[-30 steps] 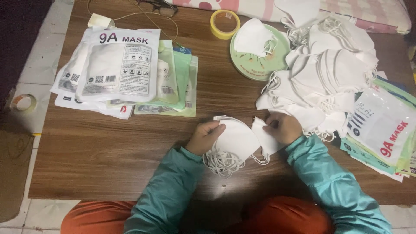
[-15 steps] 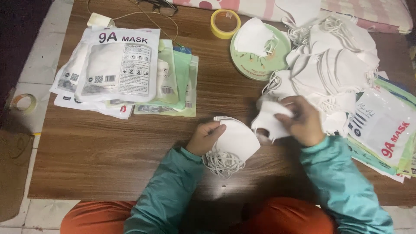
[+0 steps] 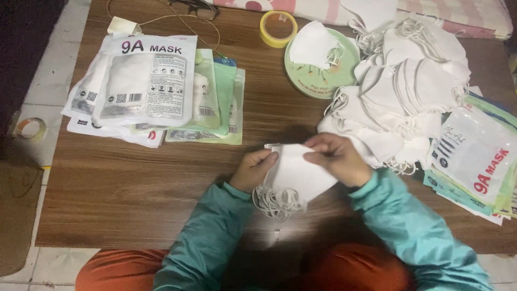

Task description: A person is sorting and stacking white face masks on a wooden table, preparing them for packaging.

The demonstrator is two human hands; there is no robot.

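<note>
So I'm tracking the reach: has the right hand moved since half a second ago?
Yes. The right hand has come back left from the loose mask pile to the stacked masks.

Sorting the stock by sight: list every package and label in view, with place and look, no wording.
White mask pouch: table's far left, topping a stack, flat, dark print.
Green pouches: beside it, flat, pale green and teal.
Pouch stack: right edge, white with red print over green ones.
No signs or screens.
</note>
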